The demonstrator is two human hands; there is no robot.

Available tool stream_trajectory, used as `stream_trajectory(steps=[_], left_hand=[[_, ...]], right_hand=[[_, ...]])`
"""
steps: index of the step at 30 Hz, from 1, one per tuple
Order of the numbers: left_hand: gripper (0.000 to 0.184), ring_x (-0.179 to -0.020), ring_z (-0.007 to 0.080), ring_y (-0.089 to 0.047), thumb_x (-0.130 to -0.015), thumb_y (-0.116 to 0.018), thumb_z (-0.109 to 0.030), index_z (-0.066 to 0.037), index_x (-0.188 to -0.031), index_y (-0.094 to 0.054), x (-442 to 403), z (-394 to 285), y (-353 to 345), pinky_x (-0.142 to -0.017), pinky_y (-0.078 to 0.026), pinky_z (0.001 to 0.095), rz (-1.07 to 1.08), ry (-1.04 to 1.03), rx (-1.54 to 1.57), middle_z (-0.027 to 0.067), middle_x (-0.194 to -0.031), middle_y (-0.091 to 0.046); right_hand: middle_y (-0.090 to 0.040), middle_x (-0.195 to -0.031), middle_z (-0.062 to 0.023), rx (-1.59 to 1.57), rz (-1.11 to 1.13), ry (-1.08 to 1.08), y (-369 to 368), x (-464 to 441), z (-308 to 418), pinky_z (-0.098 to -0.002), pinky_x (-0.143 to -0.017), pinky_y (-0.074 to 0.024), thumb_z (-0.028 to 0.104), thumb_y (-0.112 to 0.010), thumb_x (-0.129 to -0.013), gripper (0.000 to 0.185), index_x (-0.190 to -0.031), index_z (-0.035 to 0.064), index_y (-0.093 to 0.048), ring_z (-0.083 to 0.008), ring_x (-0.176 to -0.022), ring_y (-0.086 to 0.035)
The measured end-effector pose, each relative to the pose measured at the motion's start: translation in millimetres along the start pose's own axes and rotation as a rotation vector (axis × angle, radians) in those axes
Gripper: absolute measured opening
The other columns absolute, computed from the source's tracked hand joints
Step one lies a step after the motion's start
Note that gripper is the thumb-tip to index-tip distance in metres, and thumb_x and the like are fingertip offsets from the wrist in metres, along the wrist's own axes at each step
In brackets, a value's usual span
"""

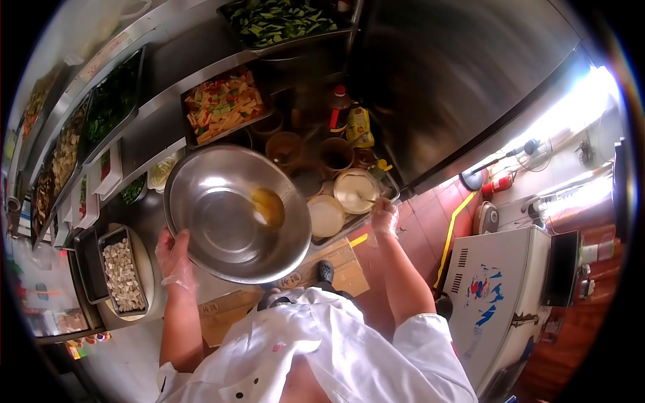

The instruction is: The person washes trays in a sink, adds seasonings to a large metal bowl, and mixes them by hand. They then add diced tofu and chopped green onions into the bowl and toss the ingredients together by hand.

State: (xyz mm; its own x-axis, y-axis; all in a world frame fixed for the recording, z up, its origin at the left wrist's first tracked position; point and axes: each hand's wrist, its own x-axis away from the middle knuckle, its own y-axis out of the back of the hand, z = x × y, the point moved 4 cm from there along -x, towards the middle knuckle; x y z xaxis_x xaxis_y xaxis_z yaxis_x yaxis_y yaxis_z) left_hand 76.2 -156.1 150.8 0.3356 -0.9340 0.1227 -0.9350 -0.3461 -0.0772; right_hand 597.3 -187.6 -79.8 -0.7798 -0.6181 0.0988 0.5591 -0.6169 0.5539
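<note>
My left hand (176, 256), in a clear plastic glove, grips the rim of a large stainless steel mixing bowl (222, 232), tilted in front of me. A yellow-brown liquid (269, 207) with a small white patch lies in the bowl. To the right, my gloved right hand (385, 217) is closed on the thin handle of a spoon (368, 199). The spoon's head dips into a round tub of white contents (355, 187) and is hidden. Another tub with a pale, cream-coloured top (325, 216) stands between that tub and the bowl.
Brown seasoning containers (336, 154), a red-capped bottle (340, 107) and a yellow packet (359, 127) stand behind the tubs. Shelves hold trays of sliced vegetables (225, 104) and greens (285, 21). A tray of pale cubes (123, 274) sits left. Cardboard (349, 265) covers floor near my feet.
</note>
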Motion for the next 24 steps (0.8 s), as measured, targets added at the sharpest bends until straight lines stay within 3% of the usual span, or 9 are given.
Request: stream_trajectory(steps=[3, 7, 10, 13, 16, 20, 21, 24], left_hand=[[0.037, -0.106, 0.0143, -0.057, -0.09, -0.065, -0.01, -0.001, -0.126, -0.06, 2.6, 2.0, 2.3, -0.098, -0.041, 0.0305, -0.009, 0.005, -0.01, 0.0055, -0.114, -0.064], [0.042, -0.103, 0.0143, -0.058, -0.088, -0.066, -0.005, -0.003, -0.129, -0.058, 0.6, 6.6, 7.8, -0.096, -0.042, 0.0303, -0.033, 0.016, -0.003, 0.0063, -0.113, -0.065], [0.043, -0.104, 0.0141, -0.057, -0.088, -0.066, -0.005, -0.003, -0.129, -0.058, 0.5, 9.4, 10.0, -0.097, -0.042, 0.0297, -0.022, -0.004, 0.008, 0.006, -0.114, -0.064], [0.044, -0.105, 0.0139, -0.056, -0.088, -0.066, -0.006, -0.003, -0.13, -0.057, 1.8, 7.4, 8.6, -0.097, -0.041, 0.0297, -0.044, 0.022, 0.002, 0.0061, -0.116, -0.063], [0.046, -0.105, 0.0141, -0.056, -0.088, -0.066, -0.006, -0.003, -0.132, -0.056, 3.4, -1.3, 2.0, -0.097, -0.042, 0.0299, -0.034, 0.042, -0.009, 0.0063, -0.115, -0.063], [0.049, -0.105, 0.0149, -0.056, -0.087, -0.067, -0.006, -0.002, -0.134, -0.054, 3.0, -0.6, 4.3, -0.098, -0.041, 0.0307, -0.014, 0.039, 0.0, 0.0067, -0.113, -0.062], [0.049, -0.104, 0.0151, -0.056, -0.087, -0.067, -0.007, -0.002, -0.134, -0.054, 3.4, 0.2, 4.9, -0.098, -0.041, 0.0309, -0.012, 0.039, 0.006, 0.0067, -0.113, -0.062], [0.049, -0.104, 0.0155, -0.056, -0.087, -0.067, -0.007, -0.002, -0.134, -0.054, 4.9, 2.3, 5.9, -0.099, -0.041, 0.0312, -0.032, 0.044, 0.022, 0.0065, -0.113, -0.062]], right_hand=[[-0.066, -0.07, -0.0055, -0.439, 0.012, -0.233, 0.8, -3.1, -16.5, -0.0278, -0.051, -0.0486, 0.023, -0.064, -0.095, 0.024, -0.095, -0.0004, -0.069, -0.0125, -0.055, -0.058], [-0.063, -0.068, -0.0065, -0.464, -0.039, -0.29, 17.4, -12.0, -19.4, -0.0277, -0.048, -0.0457, 0.02, -0.062, -0.097, 0.021, -0.091, 0.0004, -0.065, -0.0134, -0.053, -0.056], [-0.063, -0.069, -0.0042, -0.564, 0.03, -0.157, 25.2, -4.1, 5.9, -0.0271, -0.048, -0.0446, 0.025, -0.063, -0.096, 0.022, -0.09, 0.0039, -0.065, -0.0116, -0.054, -0.055], [-0.061, -0.07, -0.0017, -0.601, 0.146, 0.064, 21.7, 40.5, 72.9, -0.0259, -0.051, -0.0421, 0.021, -0.062, -0.099, 0.021, -0.092, 0.0017, -0.064, -0.0088, -0.058, -0.051], [-0.063, -0.074, -0.0006, -0.631, 0.332, 0.085, 11.4, 80.4, 116.7, -0.0229, -0.057, -0.0439, 0.016, -0.063, -0.098, 0.016, -0.101, 0.0004, -0.065, -0.0075, -0.064, -0.054], [-0.068, -0.08, -0.0027, -0.429, 0.094, 0.236, 14.9, 26.7, 69.9, -0.0234, -0.06, -0.0472, 0.014, -0.062, -0.098, 0.017, -0.108, 0.0005, -0.065, -0.0067, -0.067, -0.058], [-0.069, -0.078, -0.0076, -0.359, 0.022, 0.211, 15.1, 17.8, 60.6, -0.0271, -0.062, -0.0493, 0.016, -0.062, -0.098, 0.017, -0.106, 0.0016, -0.067, -0.0134, -0.067, -0.062], [-0.07, -0.079, -0.0119, 0.088, -0.068, 0.306, 8.6, 10.8, 39.7, -0.0354, -0.064, -0.0516, 0.021, -0.06, -0.097, 0.019, -0.103, 0.0052, -0.069, -0.0229, -0.071, -0.067]])
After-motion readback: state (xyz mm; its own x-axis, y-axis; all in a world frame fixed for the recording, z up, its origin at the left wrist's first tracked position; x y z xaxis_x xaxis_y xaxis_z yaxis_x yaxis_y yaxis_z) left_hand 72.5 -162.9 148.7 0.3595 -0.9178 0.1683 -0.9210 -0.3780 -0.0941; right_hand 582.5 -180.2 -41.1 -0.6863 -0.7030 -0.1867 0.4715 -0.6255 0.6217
